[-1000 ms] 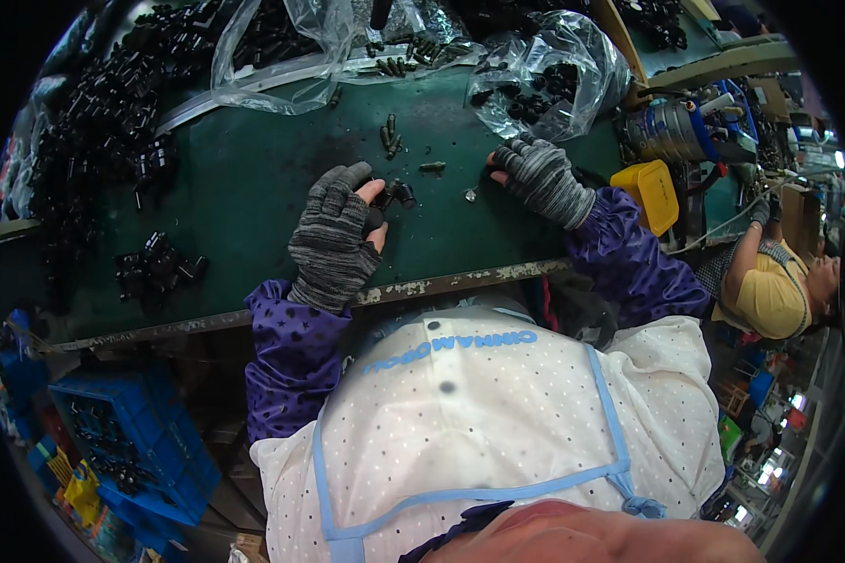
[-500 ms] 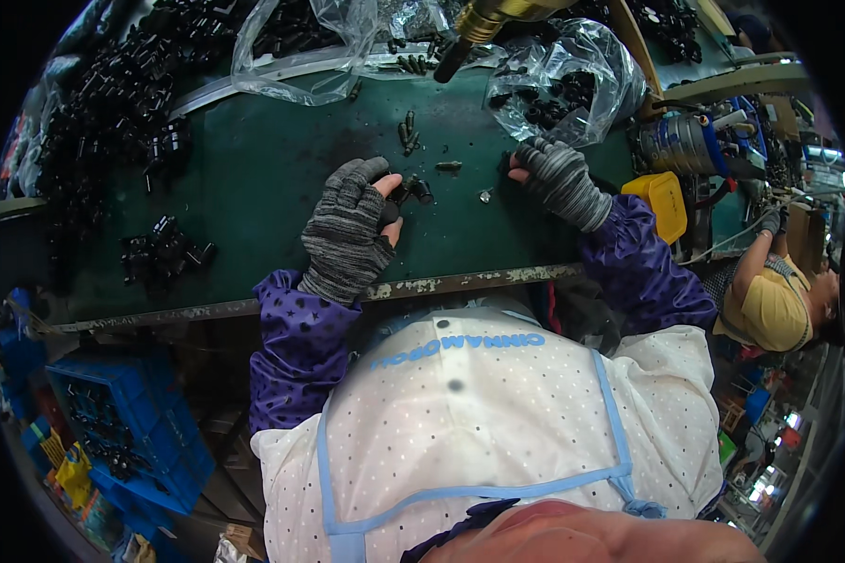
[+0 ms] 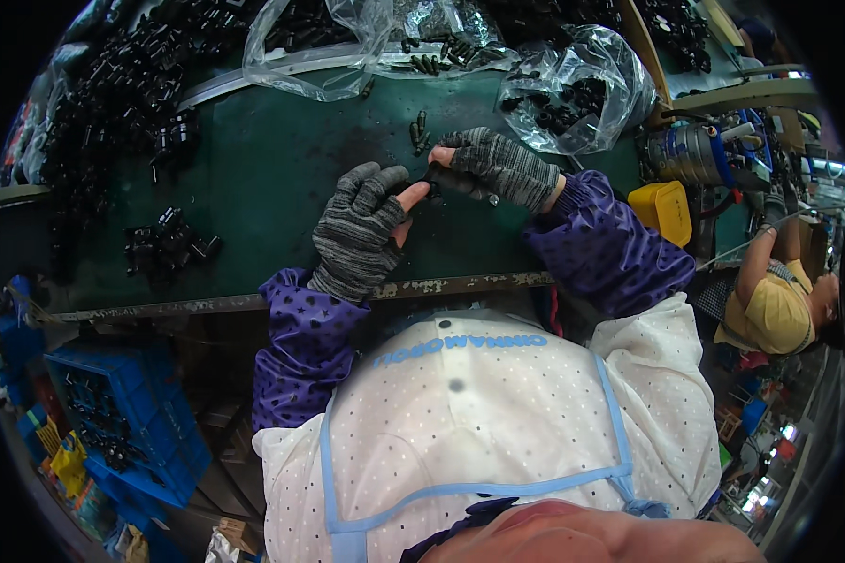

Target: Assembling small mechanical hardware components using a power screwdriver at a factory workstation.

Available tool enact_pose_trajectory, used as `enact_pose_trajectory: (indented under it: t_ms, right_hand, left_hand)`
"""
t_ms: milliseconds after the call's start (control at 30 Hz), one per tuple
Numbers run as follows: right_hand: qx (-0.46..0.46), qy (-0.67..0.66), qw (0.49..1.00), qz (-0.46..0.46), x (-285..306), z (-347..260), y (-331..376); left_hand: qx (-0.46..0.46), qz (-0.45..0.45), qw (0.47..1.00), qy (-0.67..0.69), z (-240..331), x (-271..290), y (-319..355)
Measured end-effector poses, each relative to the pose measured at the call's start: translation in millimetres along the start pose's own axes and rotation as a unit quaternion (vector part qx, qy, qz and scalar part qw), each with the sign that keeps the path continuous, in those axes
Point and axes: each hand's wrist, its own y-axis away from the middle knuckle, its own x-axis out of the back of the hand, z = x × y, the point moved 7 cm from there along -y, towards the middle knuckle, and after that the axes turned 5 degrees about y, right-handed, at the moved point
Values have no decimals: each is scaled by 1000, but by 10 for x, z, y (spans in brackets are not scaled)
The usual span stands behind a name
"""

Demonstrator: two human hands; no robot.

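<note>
Lower frame: white dotted apron [image 3: 498,413] and purple sleeves [image 3: 305,342] at the bench edge [image 3: 253,302]. Just above centre, the gloved left hand [image 3: 359,230] and gloved right hand [image 3: 498,167] meet fingertip to fingertip over the green bench top [image 3: 272,178]. Between them sits a small black part [image 3: 434,178], pinched by the right fingers and touched by the left bare fingertip [image 3: 413,194]. Its long axis cannot be made out. The right hand is nearer to it. Further up: loose black pieces [image 3: 419,131], then clear bags of parts [image 3: 573,98].

Head cam, looks down, close over bench [image 3: 253,188].
</note>
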Motion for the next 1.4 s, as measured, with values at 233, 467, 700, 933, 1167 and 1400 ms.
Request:
enact_pose_trajectory:
  t_ms: [233,467,700,933,1167,1400]
  right_hand:
    - [233,169,956,65,16,-338,86]
    - [162,199,966,32,-9,-180,-151]
    - [404,443,774,201,-274,-351,358]
    - [411,500,728,226,-179,-288,406]
    - [10,737,598,316,1153,-1,400]
    - [145,557,752,321,854,-251,480]
  left_hand:
    - [-6,27,1000,4,9,28,-17]
    - [8,25,1000,15,9,7,-25]
    - [26,17,999,12,0,-1,-24]
    - [7,24,1000,15,6,-7,0]
    - [53,46,996,60,-46,37,-1]
    - [60,7,997,-49,-45,-22,-38]
